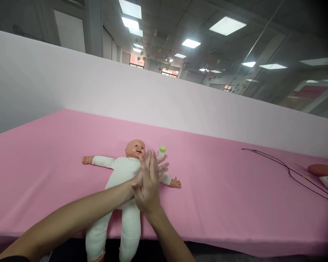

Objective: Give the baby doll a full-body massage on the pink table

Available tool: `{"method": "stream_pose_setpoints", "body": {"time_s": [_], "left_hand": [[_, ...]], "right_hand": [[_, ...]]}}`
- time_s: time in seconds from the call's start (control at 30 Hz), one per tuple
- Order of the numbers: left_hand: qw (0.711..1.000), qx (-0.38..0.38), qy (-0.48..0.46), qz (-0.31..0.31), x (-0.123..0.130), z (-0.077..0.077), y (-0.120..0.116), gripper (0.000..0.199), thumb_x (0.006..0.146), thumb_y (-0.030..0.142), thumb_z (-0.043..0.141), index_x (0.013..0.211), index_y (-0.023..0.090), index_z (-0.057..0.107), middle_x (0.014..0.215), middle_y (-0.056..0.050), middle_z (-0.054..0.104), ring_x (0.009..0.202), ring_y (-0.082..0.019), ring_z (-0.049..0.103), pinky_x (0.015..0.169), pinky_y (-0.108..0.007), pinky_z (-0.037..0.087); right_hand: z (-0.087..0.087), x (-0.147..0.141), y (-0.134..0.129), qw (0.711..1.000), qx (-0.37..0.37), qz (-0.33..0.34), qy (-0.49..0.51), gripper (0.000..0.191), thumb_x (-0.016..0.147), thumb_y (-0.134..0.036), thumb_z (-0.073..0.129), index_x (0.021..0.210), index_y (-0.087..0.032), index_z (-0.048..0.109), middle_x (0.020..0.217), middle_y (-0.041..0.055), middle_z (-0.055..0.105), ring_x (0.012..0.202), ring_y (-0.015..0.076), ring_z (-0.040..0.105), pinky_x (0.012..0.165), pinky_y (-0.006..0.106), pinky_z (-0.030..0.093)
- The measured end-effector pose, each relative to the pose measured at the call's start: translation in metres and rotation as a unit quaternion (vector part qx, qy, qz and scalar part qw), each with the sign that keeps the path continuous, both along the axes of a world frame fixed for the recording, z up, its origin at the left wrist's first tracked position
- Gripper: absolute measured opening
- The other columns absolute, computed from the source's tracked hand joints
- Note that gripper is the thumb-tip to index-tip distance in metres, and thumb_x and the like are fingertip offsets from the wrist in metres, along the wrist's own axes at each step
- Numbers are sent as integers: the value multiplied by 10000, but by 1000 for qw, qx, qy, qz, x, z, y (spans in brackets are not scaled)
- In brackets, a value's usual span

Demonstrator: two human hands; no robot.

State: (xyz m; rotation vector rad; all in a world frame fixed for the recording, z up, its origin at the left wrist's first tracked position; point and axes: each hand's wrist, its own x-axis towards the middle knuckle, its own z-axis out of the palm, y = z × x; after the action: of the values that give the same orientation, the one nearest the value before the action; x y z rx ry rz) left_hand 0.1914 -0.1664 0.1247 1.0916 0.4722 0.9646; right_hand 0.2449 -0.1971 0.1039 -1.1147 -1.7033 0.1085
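A baby doll in a white suit lies on its back, head away from me, arms spread and legs toward the near edge. Over its chest my two hands meet, palm against palm. My left hand is mostly behind the other; its outstretched fingers stick out to the right, smeared by motion. My right hand lies across it with straight fingers pointing up. I see no object between the palms. Just beyond the fingertips is a small bottle with a green cap, near the doll's head.
A pink sheet covers the table. Thin black cords run along the right side, close to another doll cut off by the frame edge. Behind rises a low white wall with glass above it.
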Motion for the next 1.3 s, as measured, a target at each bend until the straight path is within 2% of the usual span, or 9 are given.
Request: {"method": "stream_pose_setpoints", "body": {"time_s": [0.1,0.17,0.33,0.47,0.6,0.73,0.93,1.13,1.3], "left_hand": [[994,-74,-9,-77,-30,-4,-38,884,975,822,213,1617,260,444,1666,-63,440,1621,-326,201,1313,-550,231],[987,-113,-25,-114,-52,-4,-46,888,972,833,246,1599,248,475,1665,-71,440,1619,-325,208,1314,-540,232],[992,-85,-89,1,-80,-3,-33,849,982,824,194,1575,306,512,1661,-37,452,1618,-255,226,1327,-472,178],[994,-86,-66,25,-79,-14,-44,857,1006,761,176,1477,199,619,1564,-124,559,1598,-256,288,1257,-458,358],[981,-173,-84,-41,-84,-36,-74,882,896,867,428,1534,279,581,1612,-62,517,1626,-284,181,1332,-475,163],[962,-230,-130,-75,-93,-49,-80,843,933,834,427,1585,305,507,1665,-41,443,1630,-278,153,1343,-490,97],[959,-258,-116,-10,-98,-40,-61,831,932,840,421,1583,330,500,1681,-29,419,1624,-275,189,1344,-480,122],[991,-111,-79,-6,-103,-24,-25,773,979,789,402,1550,283,531,1652,-93,464,1572,-315,344,1313,-530,222],[973,83,81,199,-102,-25,49,631,959,601,642,1481,258,557,1601,-111,521,1476,-325,485,1212,-479,401]], "right_hand": [[12,4,5,1000,5,9,-12,815,1019,-767,221,1611,-252,442,1637,108,476,1580,352,324,1272,619,295],[8,5,4,999,-41,-7,7,758,1055,-705,225,1647,-252,361,1664,93,439,1585,318,320,1272,591,317],[-26,-43,-42,999,-48,8,-9,745,1085,-564,354,1706,-229,113,1767,119,158,1626,378,143,1268,680,258],[-26,-60,-52,999,-9,35,-27,922,994,-719,465,1701,-210,164,1743,156,234,1592,453,223,1253,719,237],[-18,-37,-29,1000,-19,19,15,681,1081,-634,261,1647,-269,361,1668,106,428,1553,353,380,1242,646,344],[-35,-39,-41,997,-78,-21,22,562,1108,-487,348,1635,-295,378,1686,81,395,1576,332,338,1233,659,361],[-53,-63,-74,998,-64,9,6,600,1094,-386,413,1673,-291,284,1709,86,337,1575,360,323,1215,660,399],[-49,-24,-52,979,-128,-97,122,493,1018,-440,599,1466,-235,614,1510,141,613,1398,337,587,1113,547,543],[-60,18,-35,926,-282,-137,211,560,970,-606,599,1290,-162,716,1176,169,774,1032,328,768,846,417,650]]}}
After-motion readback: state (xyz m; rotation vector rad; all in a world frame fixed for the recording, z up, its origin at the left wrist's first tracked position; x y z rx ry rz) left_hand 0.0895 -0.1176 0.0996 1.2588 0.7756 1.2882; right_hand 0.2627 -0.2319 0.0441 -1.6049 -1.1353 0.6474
